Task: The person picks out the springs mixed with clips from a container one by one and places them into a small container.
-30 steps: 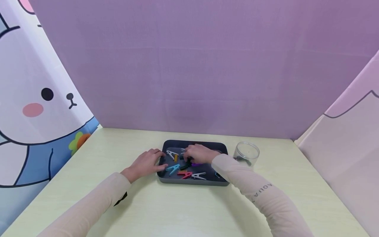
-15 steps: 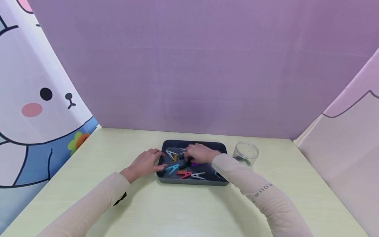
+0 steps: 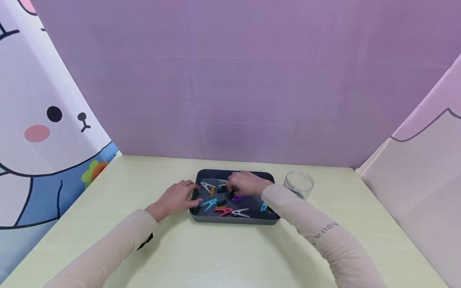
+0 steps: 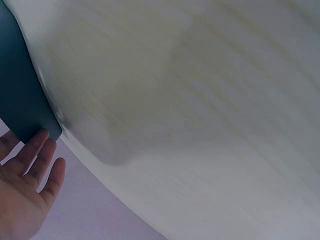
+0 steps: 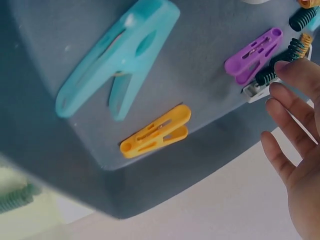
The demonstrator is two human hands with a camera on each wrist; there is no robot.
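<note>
My left hand (image 3: 175, 199) rests at the left rim of a dark grey tray (image 3: 234, 220). In the left wrist view its fairly straight fingers (image 4: 31, 155) touch the tray's outer wall (image 4: 25, 85). Over the middle of the tray, my right hand (image 3: 248, 184) pinches a dark green spring (image 5: 266, 76) between thumb and index finger; the other fingers are spread. A purple clothespin (image 5: 254, 56) lies close to these fingertips. Around the hand lie light blue (image 3: 209, 205), red (image 3: 224, 211) and white (image 3: 240, 213) clothespins, with yellow (image 3: 212, 191) and dark (image 3: 221, 203) springs.
A clear round jar (image 3: 299, 184) with dark content stands right of the tray; a green spring (image 5: 17, 197) shows there in the right wrist view. Teal (image 5: 120, 60) and yellow (image 5: 157, 131) clothespins lie toward the tray's right end. Pale tabletop (image 3: 194, 256) extends in front.
My right hand has shifted slightly right and up with the dark spring, uncovering more of the dark springs and the purple clothespin. The left hand stays at the tray rim.
</note>
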